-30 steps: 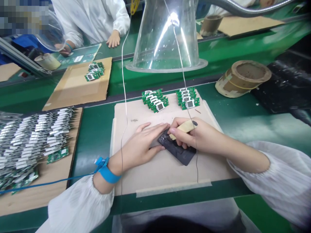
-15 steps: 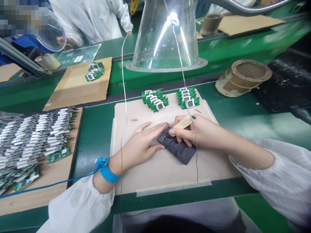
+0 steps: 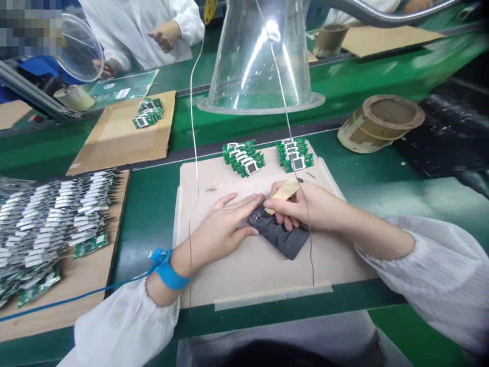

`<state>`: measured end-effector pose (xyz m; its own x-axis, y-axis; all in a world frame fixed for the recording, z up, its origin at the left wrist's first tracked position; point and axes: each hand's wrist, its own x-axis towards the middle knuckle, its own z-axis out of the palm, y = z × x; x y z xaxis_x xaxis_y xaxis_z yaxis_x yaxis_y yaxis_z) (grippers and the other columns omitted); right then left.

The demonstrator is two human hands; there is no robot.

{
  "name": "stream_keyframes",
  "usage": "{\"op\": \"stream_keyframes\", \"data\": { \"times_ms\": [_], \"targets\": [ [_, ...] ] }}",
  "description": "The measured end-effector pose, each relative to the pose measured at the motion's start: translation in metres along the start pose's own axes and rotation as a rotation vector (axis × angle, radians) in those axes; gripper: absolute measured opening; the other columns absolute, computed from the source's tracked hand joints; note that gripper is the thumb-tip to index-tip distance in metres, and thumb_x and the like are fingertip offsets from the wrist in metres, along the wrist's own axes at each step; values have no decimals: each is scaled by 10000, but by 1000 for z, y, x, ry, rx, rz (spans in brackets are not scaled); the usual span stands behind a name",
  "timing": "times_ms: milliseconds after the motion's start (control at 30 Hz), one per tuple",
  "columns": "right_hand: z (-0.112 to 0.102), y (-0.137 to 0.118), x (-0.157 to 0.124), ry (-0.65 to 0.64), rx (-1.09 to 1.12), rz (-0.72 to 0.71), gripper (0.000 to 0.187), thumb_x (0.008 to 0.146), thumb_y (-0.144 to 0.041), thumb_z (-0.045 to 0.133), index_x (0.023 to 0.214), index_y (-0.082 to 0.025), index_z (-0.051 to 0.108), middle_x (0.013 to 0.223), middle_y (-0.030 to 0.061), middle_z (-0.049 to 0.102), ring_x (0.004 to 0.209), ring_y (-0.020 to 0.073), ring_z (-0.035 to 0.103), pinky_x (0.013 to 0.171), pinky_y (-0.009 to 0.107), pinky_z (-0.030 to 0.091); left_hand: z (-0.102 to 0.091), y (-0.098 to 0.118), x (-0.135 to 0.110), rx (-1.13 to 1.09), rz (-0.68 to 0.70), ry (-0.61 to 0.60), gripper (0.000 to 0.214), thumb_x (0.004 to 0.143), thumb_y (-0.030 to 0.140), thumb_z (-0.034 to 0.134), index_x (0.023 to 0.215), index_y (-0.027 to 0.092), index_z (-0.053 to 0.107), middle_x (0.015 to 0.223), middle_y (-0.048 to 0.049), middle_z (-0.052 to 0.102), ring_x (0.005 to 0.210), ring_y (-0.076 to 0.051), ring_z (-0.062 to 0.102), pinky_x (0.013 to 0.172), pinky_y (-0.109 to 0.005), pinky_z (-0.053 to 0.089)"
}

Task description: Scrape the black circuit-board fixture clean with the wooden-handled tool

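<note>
A black rectangular fixture block [image 3: 284,237] lies slanted on the beige board in front of me. My left hand [image 3: 223,224] lies with fingers stretched out, its fingertips and thumb bracing the block's upper left corner between them. My right hand [image 3: 301,204] is closed round a slim hand tool [image 3: 284,193] wrapped in yellowish tape, with a dark rear end. The tool's tip points down at the block's upper part; fingers and tape hide the contact point. Small green circuit boards [image 3: 244,159] with white-framed parts stand in a row behind my hands. A second row of circuit boards [image 3: 294,155] is to its right.
A clear funnel hood [image 3: 263,76] hangs above the board, and thin wires dangle before my hands. At left, many circuit boards [image 3: 49,219] crowd a cardboard sheet. A tape-roll core [image 3: 382,122] stands back right. Across the bench is a co-worker in white [image 3: 137,30].
My right hand and the tool have shifted slightly left, and the tool's angle has changed a little. My left hand and the block stay put. The co-worker's hand has come up into view.
</note>
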<state>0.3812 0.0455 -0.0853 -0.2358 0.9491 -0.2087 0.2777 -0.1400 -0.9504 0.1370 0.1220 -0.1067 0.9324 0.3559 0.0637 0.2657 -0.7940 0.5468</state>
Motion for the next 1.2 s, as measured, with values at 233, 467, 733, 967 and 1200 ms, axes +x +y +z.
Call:
{"op": "stream_keyframes", "data": {
  "times_ms": [233, 467, 733, 967, 1200],
  "targets": [
    [-2, 4, 3, -31, 5, -43, 388, 1035, -471, 636, 794, -168, 621, 616, -8, 641, 479, 101, 594, 449, 174, 471, 1, -1, 0, -3, -4, -3, 717, 1033, 369, 637, 1641, 313, 260, 1641, -78, 437, 1518, -219, 419, 1302, -497, 213],
    [-4, 3, 3, -53, 25, -75, 409, 1025, -455, 661, 740, -165, 615, 640, -6, 635, 459, 97, 584, 436, 180, 465, 0, 0, 0, -2, -16, -18, 707, 1043, 355, 624, 1646, 333, 255, 1647, -77, 425, 1522, -219, 414, 1302, -505, 215],
    [-4, 0, 3, -77, 59, -65, 405, 1006, -487, 679, 774, -162, 611, 619, -10, 631, 461, 98, 587, 436, 174, 465, 0, -1, -1, -4, 3, 1, 687, 1049, 351, 614, 1640, 319, 266, 1639, -75, 440, 1525, -206, 408, 1300, -501, 222],
    [-4, -1, 1, -34, 71, -3, 451, 992, -548, 674, 767, -165, 597, 613, 13, 646, 457, 116, 599, 436, 189, 473, -1, 0, -1, -4, -2, 4, 656, 1068, 328, 573, 1646, 325, 262, 1639, -77, 438, 1529, -210, 402, 1295, -505, 245],
    [-2, 0, 1, -29, 63, -15, 428, 1000, -520, 673, 770, -167, 599, 608, 7, 650, 460, 115, 602, 437, 183, 470, -2, 0, -1, -5, -5, 2, 654, 1068, 326, 573, 1646, 320, 267, 1635, -74, 445, 1530, -211, 400, 1300, -500, 237]
  ]
}}
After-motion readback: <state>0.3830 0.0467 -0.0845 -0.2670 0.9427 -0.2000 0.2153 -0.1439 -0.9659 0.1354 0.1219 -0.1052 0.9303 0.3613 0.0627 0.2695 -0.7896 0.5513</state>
